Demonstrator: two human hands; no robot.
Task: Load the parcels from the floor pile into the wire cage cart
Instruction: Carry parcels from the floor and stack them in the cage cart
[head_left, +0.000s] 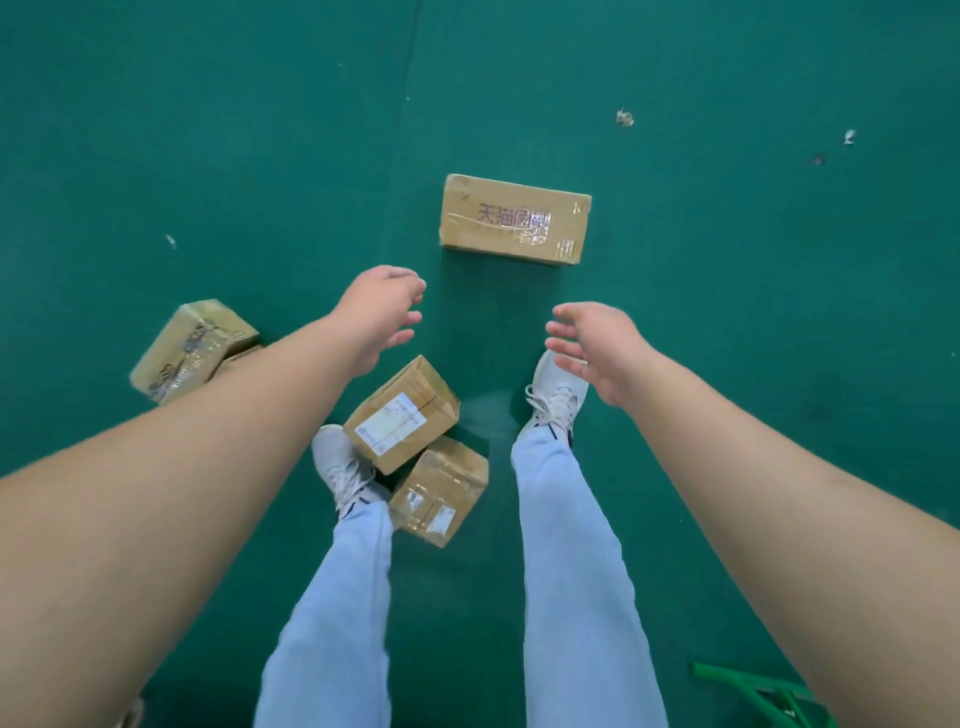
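Observation:
A large cardboard parcel with purple print (515, 220) lies flat on the green floor straight ahead. My left hand (382, 312) and my right hand (597, 349) are both stretched out toward it, fingers relaxed and holding nothing, a short way short of it. Between my feet lie a labelled parcel (402, 414) and a smaller taped parcel (440, 491). Another taped parcel (191, 349) sits at the left, partly behind my left forearm. The wire cage cart is not in view.
My white shoes (555, 397) stand on the green floor (208, 130) either side of the two near parcels. A green metal frame (763, 693) pokes in at the bottom right. Small scraps of litter (625, 118) dot the floor.

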